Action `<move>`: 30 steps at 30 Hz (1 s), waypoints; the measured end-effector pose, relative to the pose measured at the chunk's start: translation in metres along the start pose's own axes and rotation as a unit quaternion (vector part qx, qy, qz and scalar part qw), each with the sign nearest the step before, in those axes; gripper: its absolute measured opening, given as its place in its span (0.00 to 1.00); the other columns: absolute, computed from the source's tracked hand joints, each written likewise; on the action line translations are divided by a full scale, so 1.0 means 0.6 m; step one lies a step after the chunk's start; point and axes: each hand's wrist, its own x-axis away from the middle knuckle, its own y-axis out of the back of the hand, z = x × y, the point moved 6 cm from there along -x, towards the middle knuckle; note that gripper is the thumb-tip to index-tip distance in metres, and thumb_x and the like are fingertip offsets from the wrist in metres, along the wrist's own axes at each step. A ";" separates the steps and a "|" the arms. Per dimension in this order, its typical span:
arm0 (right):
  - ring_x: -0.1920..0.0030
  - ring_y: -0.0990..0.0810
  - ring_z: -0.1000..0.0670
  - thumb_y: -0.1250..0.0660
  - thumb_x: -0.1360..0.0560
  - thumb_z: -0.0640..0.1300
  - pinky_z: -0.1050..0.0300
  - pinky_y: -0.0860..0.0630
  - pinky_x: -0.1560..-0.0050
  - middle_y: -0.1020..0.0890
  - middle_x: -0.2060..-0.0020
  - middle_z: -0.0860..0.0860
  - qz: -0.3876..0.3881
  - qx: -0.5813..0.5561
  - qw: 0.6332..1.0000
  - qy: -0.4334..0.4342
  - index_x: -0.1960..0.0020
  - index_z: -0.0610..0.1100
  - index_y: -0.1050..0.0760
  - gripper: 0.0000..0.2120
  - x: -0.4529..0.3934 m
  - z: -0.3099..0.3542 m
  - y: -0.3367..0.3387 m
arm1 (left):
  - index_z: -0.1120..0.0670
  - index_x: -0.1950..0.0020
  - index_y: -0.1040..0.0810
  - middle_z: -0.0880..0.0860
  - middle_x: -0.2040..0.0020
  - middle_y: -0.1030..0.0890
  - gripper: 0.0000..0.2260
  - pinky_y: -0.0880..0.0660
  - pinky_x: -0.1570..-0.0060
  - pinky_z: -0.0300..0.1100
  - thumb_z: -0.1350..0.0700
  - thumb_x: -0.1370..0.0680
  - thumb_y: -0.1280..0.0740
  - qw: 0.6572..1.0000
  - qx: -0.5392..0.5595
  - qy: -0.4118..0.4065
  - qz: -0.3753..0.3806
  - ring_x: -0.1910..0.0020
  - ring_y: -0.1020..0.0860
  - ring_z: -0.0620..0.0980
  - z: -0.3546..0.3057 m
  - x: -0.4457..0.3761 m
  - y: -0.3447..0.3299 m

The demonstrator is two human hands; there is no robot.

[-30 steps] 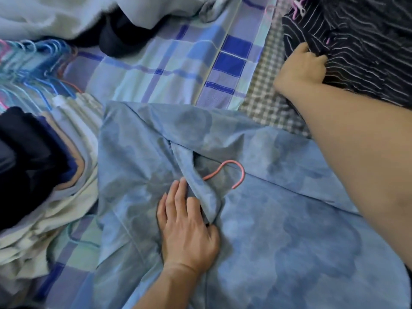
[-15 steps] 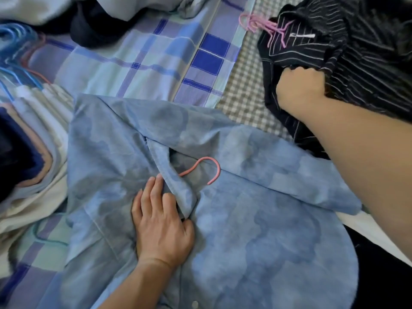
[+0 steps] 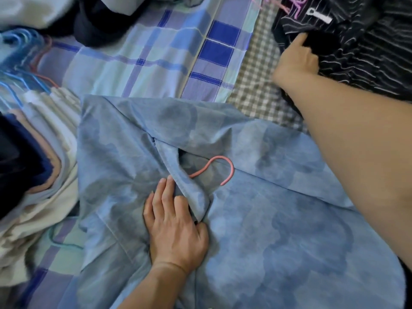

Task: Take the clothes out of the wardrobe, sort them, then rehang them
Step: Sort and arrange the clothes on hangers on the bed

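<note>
A light blue patterned shirt (image 3: 267, 219) lies spread on the bed, with the pink hook of its hanger (image 3: 219, 168) poking out at the collar. My left hand (image 3: 176, 226) presses flat on the shirt beside the collar, fingers apart, thumb tucked by the collar fold. At the upper right my right hand (image 3: 296, 59) grips the edge of a black shirt with thin white stripes (image 3: 365, 45), whose pink hanger (image 3: 296, 3) shows at the top edge.
A stack of folded-over clothes on hangers (image 3: 38, 175) lies at the left, with blue hanger hooks (image 3: 17, 54) above it. The bed has a blue checked sheet (image 3: 156, 63) and a small-check cloth (image 3: 256, 85). Dark and white garments (image 3: 95, 21) lie at the top.
My right hand shifted on the striped black shirt, from a closed fist on the fabric to fingers hooked on its edge. My left hand stays pressed on the blue shirt.
</note>
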 end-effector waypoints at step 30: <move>0.46 0.20 0.39 0.36 0.19 0.44 0.41 0.24 0.40 0.18 0.45 0.41 -0.099 -0.443 0.870 -0.193 0.38 0.39 0.24 0.13 0.728 -0.655 0.852 | 0.66 0.52 0.20 0.67 0.57 0.16 0.15 0.19 0.55 0.59 0.70 0.36 0.37 0.838 0.527 0.016 0.143 0.59 0.17 0.62 -0.393 0.156 0.861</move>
